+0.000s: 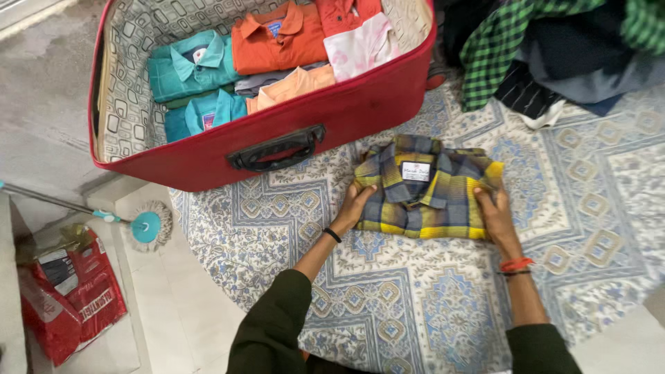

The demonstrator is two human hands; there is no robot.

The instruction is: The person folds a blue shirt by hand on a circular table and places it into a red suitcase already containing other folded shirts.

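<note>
A folded plaid shirt [426,190] in grey, blue and yellow lies flat on a patterned bedsheet [388,305]. My left hand [352,208] grips its left edge, thumb on top. At its right edge, my right hand [495,211] holds the fabric the same way. Just beyond the shirt stands an open red suitcase [325,128] with a black handle [277,149]. Inside it lie folded shirts: teal ones [190,66], an orange one [277,38], a peach one [294,86] and a red and white one [353,34].
A heap of unfolded clothes [554,48], green check and dark blue, sits at the back right. Off the bed's left edge are a mop with a teal head [145,225] and a red plastic bag [73,294] on the floor.
</note>
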